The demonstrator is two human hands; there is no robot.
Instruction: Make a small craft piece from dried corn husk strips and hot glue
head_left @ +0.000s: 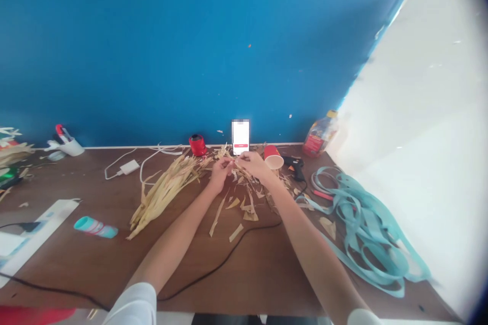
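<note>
My left hand point(221, 172) and my right hand point(253, 163) meet at the middle of the table, in front of an upright phone point(240, 134) with a lit white screen. The fingers of both hands are pinched together at the tips. Whatever lies between them is too small to make out. Around and below my hands are scattered dry husk scraps point(249, 208). A bundle of pale dried corn husks point(163, 193) lies left of my left hand. Just right of my right hand, a red paper cup point(273, 156) rests on its side.
A black glue gun point(295, 166) lies beyond the cup, its cord crossing the table. Tangled light-blue ribbon point(366, 228) and a bottle point(320, 134) are at right. Leftward are a red container point(197, 145), a charger point(128, 167), a turquoise roll point(96, 227) and a power strip point(41, 233).
</note>
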